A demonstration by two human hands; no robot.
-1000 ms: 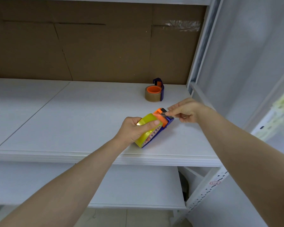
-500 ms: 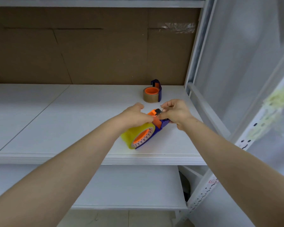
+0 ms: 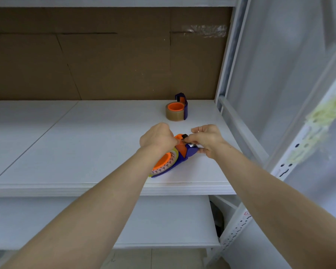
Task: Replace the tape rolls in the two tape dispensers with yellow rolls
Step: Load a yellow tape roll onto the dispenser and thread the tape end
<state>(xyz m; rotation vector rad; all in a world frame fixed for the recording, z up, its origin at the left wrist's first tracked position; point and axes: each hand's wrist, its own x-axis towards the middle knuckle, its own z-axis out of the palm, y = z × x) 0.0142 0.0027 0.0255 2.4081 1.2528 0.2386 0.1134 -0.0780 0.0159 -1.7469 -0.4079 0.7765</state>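
On shelf (image 3: 85,144): two dispensers; left hand (image 3: 157,137), right hand (image 3: 207,139) grasp near dispenser (image 3: 182,154).

Blue-orange dispenser (image 3: 184,154) (yellow roll (image 3: 174,156))

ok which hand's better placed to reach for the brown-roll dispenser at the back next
Probably the right hand: the brown-roll dispenser stands behind the near dispenser, nearer the right hand, with bare shelf between. The left hand is further left, on the yellow roll.

Left hand (image 3: 157,137) and right hand (image 3: 207,138) pinch together, arms outstretched.
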